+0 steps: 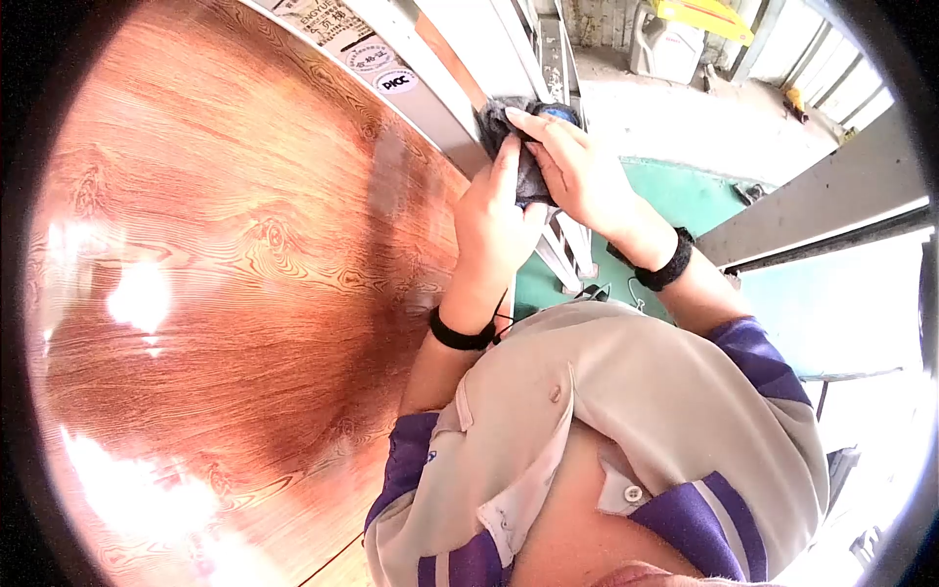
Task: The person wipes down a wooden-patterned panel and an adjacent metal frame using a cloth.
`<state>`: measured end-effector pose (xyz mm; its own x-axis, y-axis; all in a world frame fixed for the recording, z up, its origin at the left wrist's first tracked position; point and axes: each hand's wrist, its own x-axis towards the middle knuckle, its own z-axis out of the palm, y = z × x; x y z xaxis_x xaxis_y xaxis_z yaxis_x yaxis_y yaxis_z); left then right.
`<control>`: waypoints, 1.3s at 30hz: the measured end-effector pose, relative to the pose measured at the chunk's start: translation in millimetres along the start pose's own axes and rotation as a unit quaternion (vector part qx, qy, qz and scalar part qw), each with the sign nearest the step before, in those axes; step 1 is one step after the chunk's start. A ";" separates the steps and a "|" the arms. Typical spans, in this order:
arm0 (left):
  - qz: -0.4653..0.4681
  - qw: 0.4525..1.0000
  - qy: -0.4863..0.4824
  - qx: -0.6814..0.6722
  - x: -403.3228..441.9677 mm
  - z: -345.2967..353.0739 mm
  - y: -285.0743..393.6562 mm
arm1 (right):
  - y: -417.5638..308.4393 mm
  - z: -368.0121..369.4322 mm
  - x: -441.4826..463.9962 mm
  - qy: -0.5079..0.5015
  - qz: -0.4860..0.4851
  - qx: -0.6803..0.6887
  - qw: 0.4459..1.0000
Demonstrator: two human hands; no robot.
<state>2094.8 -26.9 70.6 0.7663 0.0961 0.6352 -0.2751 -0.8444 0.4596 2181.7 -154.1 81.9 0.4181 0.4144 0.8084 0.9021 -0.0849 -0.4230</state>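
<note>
A dark grey cloth (531, 184) is bunched up under both of my hands, against the upright metal edge beside the wood-grain panel. My left hand (496, 217) presses on its near left side with the fingers together. From the right, my right hand (579, 174) grips the cloth, thumb and fingers bent over it. A small blue patch (559, 113) shows at the far side of the cloth; what it belongs to, I cannot tell. Black bands circle both wrists.
The glossy wood-grain panel (225, 264) fills the left side, edged by a pale frame (421, 115) with stickers. White metal legs (565, 256) stand on a green floor (675, 201). A white jug (667, 47) with something yellow on top sits at the back. A grey beam (831, 201) crosses at right.
</note>
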 end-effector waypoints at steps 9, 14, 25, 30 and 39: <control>-0.141 0.974 -0.176 -0.033 -49.4 52.7 -21.0 | 47.5 18.3 -87.5 -0.103 0.083 -0.027 0.991; -0.192 0.960 -0.203 -0.011 -73.9 85.2 -31.0 | 64.8 26.1 -121.9 -0.152 0.107 -0.055 0.981; -0.284 0.934 -0.206 -0.070 -131.3 148.9 -62.1 | 108.1 44.9 -184.4 -0.274 0.129 -0.013 0.953; -0.232 0.970 -0.060 -0.038 -91.4 103.3 -21.2 | 72.2 20.6 -120.1 -0.239 0.096 0.007 0.966; -0.188 0.976 0.103 -0.029 -50.2 88.6 14.1 | 51.2 -7.8 -74.4 -0.175 0.010 0.020 0.984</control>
<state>2103.8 -90.3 -9.8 0.6879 0.5021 0.5241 -0.0342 -0.6988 0.7145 2197.7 -196.4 3.3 0.3675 0.6997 0.6127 0.8863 -0.0638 -0.4588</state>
